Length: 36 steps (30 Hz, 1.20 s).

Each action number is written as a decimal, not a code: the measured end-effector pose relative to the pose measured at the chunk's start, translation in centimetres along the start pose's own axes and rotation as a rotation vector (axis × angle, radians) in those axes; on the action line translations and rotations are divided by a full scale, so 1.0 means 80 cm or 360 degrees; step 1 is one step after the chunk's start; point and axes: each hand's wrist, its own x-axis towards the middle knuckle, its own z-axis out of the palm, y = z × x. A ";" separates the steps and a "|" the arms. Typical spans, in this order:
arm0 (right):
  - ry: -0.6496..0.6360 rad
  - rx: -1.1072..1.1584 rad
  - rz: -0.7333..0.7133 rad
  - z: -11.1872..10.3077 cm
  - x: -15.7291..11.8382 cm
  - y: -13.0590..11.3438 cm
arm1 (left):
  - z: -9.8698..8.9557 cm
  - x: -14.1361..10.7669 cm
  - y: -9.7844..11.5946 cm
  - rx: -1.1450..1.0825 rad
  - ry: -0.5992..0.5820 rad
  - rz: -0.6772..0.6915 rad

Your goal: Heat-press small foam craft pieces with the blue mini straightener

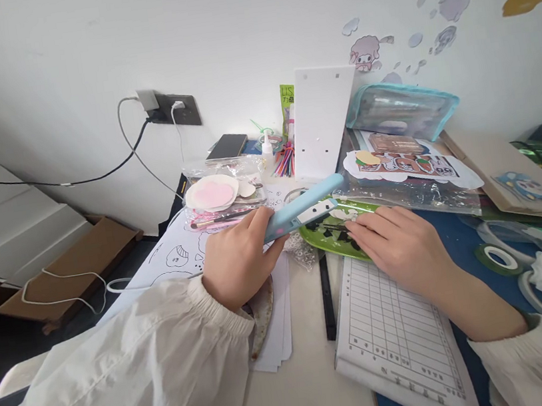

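Note:
My left hand (pixel 241 257) is wrapped round a light-blue mini hair straightener (pixel 304 206), its plates slightly apart and pointing right. A white cord (pixel 131 287) runs from behind that hand to the left. The fingertips of my right hand (pixel 403 245) are pinched together over a green tray (pixel 324 241) with small black and white pieces in it. What those fingers hold, if anything, I cannot make out. Under my right hand lies a printed table sheet (pixel 395 333). A clear bag of small beads or pellets (pixel 302 252) sits between the hands.
Behind are plastic-wrapped cutouts (pixel 214 192), a white bottle (pixel 267 146), an upright white board (pixel 323 122) and a blue-edged pouch (pixel 399 111). Green tape (pixel 498 260) lies at right. Cables hang from the wall socket (pixel 182 110); cardboard boxes (pixel 69 272) stand left.

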 end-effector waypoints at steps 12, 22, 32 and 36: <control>0.0109 0.0046 0.0008 -0.016 -0.005 0.003 | 0.000 0.000 -0.002 -0.0001 0.0022 0.0011; 0.0157 -0.0020 0.0136 -0.017 -0.003 0.002 | 0.005 -0.004 0.002 -0.0040 0.0027 0.0107; 0.0092 0.0095 0.0276 -0.012 -0.009 0.004 | 0.005 -0.005 0.002 -0.0073 0.0006 0.0088; 0.0075 0.0111 0.0326 -0.012 -0.010 0.003 | 0.005 -0.005 0.002 -0.0084 -0.0008 0.0070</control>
